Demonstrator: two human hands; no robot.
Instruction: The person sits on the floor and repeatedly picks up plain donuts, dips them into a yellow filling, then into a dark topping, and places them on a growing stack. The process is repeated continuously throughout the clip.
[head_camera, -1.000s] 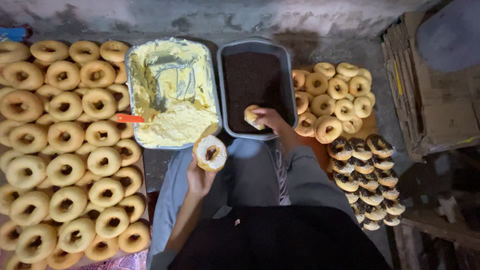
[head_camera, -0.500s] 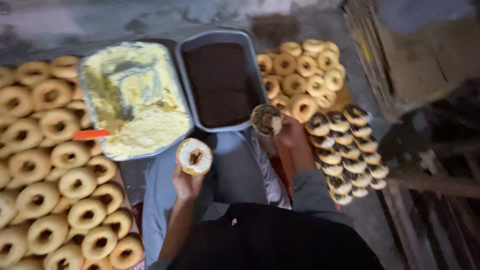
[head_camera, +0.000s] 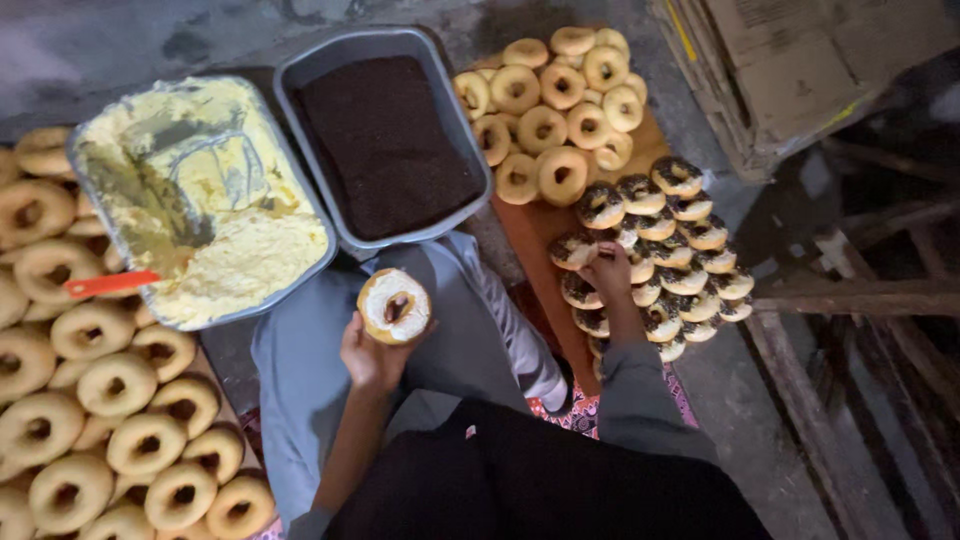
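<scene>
From the head camera I see my left hand (head_camera: 372, 352) curled shut around a cream-topped doughnut (head_camera: 394, 305), held face up above my lap. Just beyond that hand sits the grey tray of yellow cream (head_camera: 205, 195) with an orange-handled spatula (head_camera: 110, 283) lying at its near edge, and beside it the grey tray of dark sprinkles (head_camera: 385, 140). To the left of the left hand lie rows of plain doughnuts (head_camera: 110, 400).

My right hand (head_camera: 607, 270) is stretched out to the right, fingers closed on a sprinkle-covered doughnut (head_camera: 574, 250) that rests at the edge of the finished sprinkled doughnuts (head_camera: 670, 240) on the brown board (head_camera: 530, 235). Beyond that hand is a pile of plain doughnuts (head_camera: 555, 100).
</scene>
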